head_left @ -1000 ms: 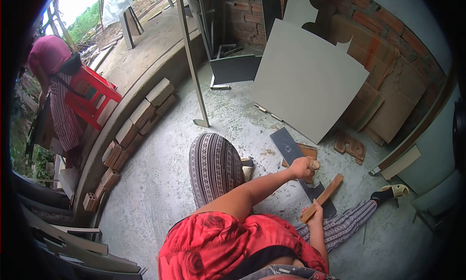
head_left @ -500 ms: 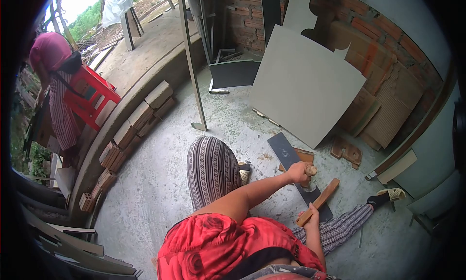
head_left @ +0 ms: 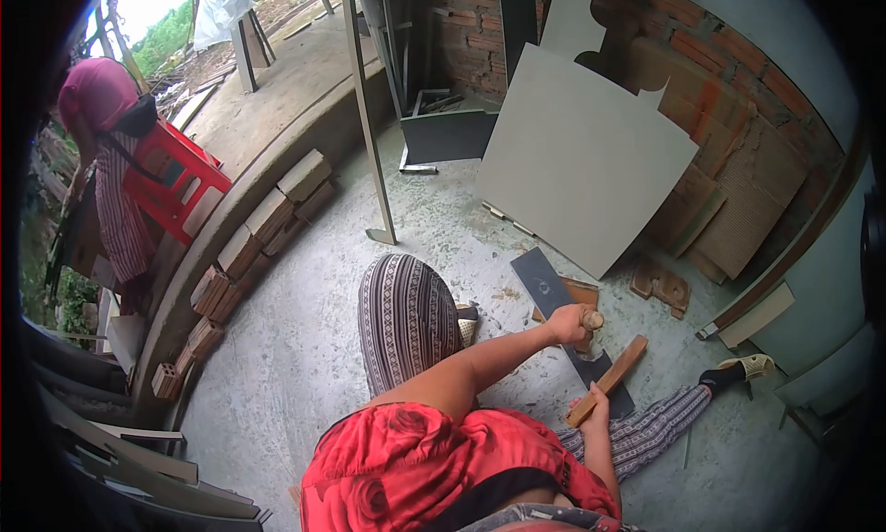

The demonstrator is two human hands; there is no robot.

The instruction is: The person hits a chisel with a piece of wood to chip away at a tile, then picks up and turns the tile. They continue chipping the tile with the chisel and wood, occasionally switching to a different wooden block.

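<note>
My left hand (head_left: 567, 325) is closed around a chisel (head_left: 593, 321) with a round pale wooden handle, held over a long dark grey board (head_left: 538, 279). The chisel's lower end is mostly hidden below my fist. My right hand (head_left: 597, 410) grips one end of a brown wooden bar (head_left: 624, 362), which slants up and away across the board, its far end just right of the chisel. A brown wooden piece (head_left: 580, 295) lies under the board's far part. My outstretched leg (head_left: 660, 424) is beside the board's near end.
A large pale panel (head_left: 586, 154) leans by cardboard (head_left: 752, 177) at the brick wall. A brown cut-out piece (head_left: 659, 287) lies on the floor. Bricks (head_left: 269, 215) line the ledge at left. Beyond it, a person in pink (head_left: 100, 94) is near a red stool (head_left: 180, 181).
The whole view has shifted by a few pixels. Both hands keep nearly the same place and the same hold on the chisel and the wooden bar.
</note>
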